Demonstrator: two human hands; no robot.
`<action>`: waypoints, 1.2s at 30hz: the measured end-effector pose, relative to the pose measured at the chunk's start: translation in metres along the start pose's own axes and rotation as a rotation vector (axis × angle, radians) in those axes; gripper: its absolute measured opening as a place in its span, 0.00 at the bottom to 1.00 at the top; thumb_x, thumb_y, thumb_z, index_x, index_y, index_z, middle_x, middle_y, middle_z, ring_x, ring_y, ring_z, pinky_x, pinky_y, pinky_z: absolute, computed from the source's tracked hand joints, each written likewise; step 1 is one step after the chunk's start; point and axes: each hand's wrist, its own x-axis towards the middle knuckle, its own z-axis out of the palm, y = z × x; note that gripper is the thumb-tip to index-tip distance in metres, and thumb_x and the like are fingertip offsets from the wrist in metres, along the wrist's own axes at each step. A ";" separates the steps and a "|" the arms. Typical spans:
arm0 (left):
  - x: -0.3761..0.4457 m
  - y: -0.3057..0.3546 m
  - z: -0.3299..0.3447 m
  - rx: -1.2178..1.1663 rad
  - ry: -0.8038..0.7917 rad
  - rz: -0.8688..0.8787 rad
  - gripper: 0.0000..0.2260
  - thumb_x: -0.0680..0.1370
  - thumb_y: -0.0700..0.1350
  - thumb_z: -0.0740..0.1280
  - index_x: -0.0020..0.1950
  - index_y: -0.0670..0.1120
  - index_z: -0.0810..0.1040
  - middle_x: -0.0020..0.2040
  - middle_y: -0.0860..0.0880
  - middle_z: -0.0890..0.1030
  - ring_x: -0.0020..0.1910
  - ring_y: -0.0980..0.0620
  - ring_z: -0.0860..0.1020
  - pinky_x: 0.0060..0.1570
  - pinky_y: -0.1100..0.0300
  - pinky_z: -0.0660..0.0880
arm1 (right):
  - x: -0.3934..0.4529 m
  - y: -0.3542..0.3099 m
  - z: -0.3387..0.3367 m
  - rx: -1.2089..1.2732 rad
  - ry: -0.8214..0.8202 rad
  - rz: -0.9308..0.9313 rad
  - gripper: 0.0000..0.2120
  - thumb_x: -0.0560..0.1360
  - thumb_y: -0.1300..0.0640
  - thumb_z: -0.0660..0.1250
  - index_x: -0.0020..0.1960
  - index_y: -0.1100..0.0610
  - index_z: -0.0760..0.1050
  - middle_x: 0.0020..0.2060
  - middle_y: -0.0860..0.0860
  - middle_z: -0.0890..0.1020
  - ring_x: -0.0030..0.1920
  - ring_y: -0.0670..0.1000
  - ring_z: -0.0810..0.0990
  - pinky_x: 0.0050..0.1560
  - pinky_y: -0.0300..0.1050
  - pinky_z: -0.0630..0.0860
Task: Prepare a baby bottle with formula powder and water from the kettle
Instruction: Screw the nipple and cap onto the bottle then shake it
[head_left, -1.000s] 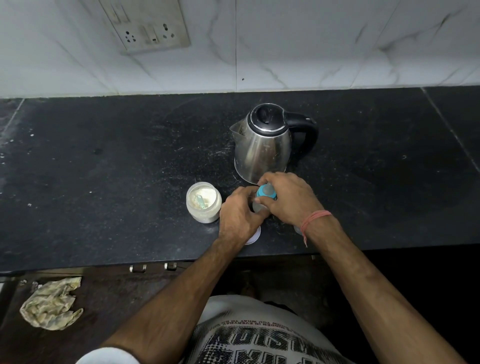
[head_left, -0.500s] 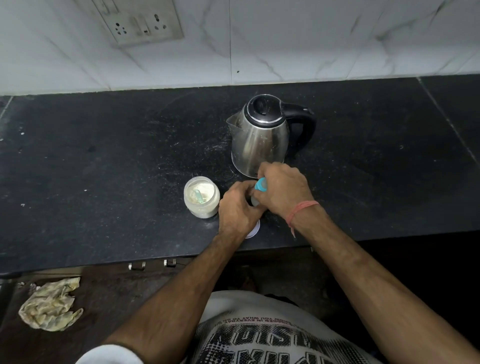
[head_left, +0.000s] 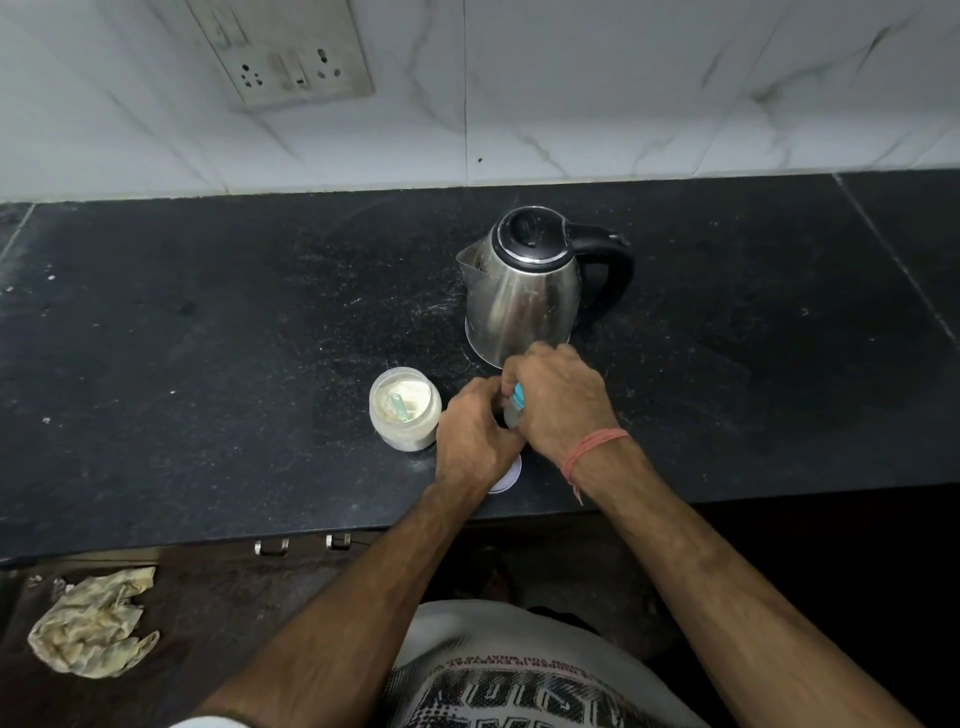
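A baby bottle with a blue collar stands on the black counter, mostly hidden by both hands. My left hand wraps its body and my right hand covers its blue top. Left of them sits an open jar of formula powder with a pale green scoop inside. The steel kettle, lid closed and black handle to the right, stands just behind my right hand. A white round lid shows under my left wrist.
A wall socket plate sits on the marble tiles above. A crumpled cloth lies on the lower surface at the bottom left. The counter's front edge runs just below my wrists.
The camera view has shifted a little. My right hand has turned over the blue top, so less of the blue shows. The kettle and jar have stayed put.
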 end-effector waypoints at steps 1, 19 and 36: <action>-0.001 0.000 0.000 -0.002 -0.001 0.007 0.08 0.75 0.48 0.78 0.52 0.50 0.85 0.48 0.53 0.83 0.45 0.52 0.82 0.47 0.47 0.82 | 0.000 0.001 0.000 0.005 -0.007 -0.003 0.09 0.79 0.54 0.76 0.58 0.48 0.82 0.57 0.49 0.80 0.62 0.55 0.77 0.55 0.49 0.78; 0.000 -0.002 0.003 0.006 0.009 -0.003 0.09 0.74 0.48 0.80 0.50 0.50 0.83 0.47 0.53 0.83 0.45 0.52 0.80 0.44 0.56 0.75 | -0.002 0.005 0.001 0.056 0.025 -0.017 0.06 0.78 0.57 0.77 0.51 0.47 0.83 0.55 0.46 0.81 0.59 0.52 0.75 0.52 0.47 0.78; -0.001 -0.005 0.004 -0.066 0.023 0.035 0.25 0.70 0.65 0.69 0.59 0.52 0.88 0.50 0.56 0.85 0.48 0.56 0.82 0.50 0.53 0.82 | -0.003 0.012 -0.008 0.135 -0.062 -0.006 0.20 0.76 0.57 0.78 0.66 0.52 0.79 0.60 0.53 0.80 0.61 0.58 0.81 0.60 0.55 0.82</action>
